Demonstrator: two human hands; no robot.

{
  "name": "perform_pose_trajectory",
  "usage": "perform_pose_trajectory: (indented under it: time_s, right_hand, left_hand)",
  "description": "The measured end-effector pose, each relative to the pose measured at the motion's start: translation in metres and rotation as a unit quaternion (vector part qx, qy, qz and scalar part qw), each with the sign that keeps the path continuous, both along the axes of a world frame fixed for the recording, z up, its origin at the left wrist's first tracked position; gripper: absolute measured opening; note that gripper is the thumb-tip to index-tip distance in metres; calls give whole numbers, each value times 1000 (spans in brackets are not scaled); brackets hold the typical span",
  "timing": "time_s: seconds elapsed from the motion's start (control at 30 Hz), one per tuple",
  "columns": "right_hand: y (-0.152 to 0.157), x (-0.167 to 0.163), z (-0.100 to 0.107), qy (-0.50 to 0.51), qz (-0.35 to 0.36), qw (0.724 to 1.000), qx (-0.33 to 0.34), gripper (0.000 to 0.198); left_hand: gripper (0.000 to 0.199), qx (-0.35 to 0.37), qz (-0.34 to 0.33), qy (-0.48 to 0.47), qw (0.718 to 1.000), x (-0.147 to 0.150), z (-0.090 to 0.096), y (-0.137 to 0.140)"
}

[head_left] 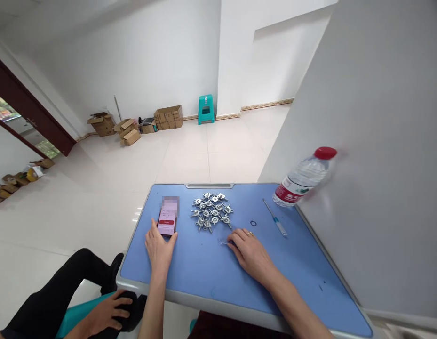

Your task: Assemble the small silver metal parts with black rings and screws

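My left hand straddles the lower end of a smartphone lying on the table, fingers along its left side and thumb at its right corner. Part of the phone's lit screen is blurred out. Close to a pile of small metal fittings, each with a flat plate and a stem, is my right hand. Its fingers are pinched together on the tabletop, at a small clear, thin piece that is too faint to name exactly. A ring is on one of its fingers.
On the blue table lie a black rubber ring and a screwdriver with a clear handle. A red-capped water bottle stands at the right edge, by the wall. Someone's hand rests at lower left. Cardboard boxes and a teal stool stand behind.
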State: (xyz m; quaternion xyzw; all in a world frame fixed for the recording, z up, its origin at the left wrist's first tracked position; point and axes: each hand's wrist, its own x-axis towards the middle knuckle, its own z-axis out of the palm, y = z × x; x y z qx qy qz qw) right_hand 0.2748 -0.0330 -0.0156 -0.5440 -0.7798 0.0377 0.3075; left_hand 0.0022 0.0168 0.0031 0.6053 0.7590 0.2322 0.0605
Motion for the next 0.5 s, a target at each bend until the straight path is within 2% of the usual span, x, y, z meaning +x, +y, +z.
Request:
perform_pose_trajectory:
  time_s: [0.1,0.17,0.23,0.3,0.4,0.5]
  right_hand:
    - [2,-2,-1,13,-21,1000,-3,24]
    - [2,-2,-2,55,-47,997,-17,25]
    - [2,-1,0,121,-85,988,-35,25]
    - [1,2,5,204,-138,968,-47,26]
    - [1,8,14,335,-211,917,-49,31]
    - [3,12,18,456,-236,858,-14,34]
  left_hand:
    - [87,53,7,8,999,1,0,-1]
    - [77,122,-21,11,992,6,1,-5]
    - [58,180,-101,20,978,16,2,-9]
    - [45,187,-223,44,956,33,5,-12]
    - [51,125,-385,104,908,68,10,-6]
    - [60,92,-477,135,863,103,12,10]
